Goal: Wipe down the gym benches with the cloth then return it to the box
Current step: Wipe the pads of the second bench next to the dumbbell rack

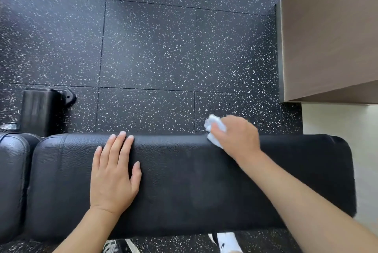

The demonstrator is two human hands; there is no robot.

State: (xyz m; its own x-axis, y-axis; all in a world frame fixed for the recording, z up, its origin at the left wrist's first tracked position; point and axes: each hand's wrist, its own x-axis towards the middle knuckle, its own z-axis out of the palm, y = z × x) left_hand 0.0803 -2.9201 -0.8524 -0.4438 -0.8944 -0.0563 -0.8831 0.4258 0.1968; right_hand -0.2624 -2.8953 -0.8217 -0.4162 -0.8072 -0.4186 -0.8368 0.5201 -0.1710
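A black padded gym bench (184,181) runs across the lower half of the view. My left hand (115,173) lies flat on its left part, fingers straight and reaching the far edge. My right hand (237,136) grips a crumpled pale blue cloth (214,126) at the bench's far edge, right of centre. The cloth bunches out past my fingers and touches the pad's edge. No box for the cloth is in view.
A second black pad (12,181) adjoins the bench on the left. A black bench foot (41,109) stands on the speckled rubber floor (153,48) beyond it. A brown wooden cabinet (331,34) fills the upper right. My shoes (227,242) show under the bench.
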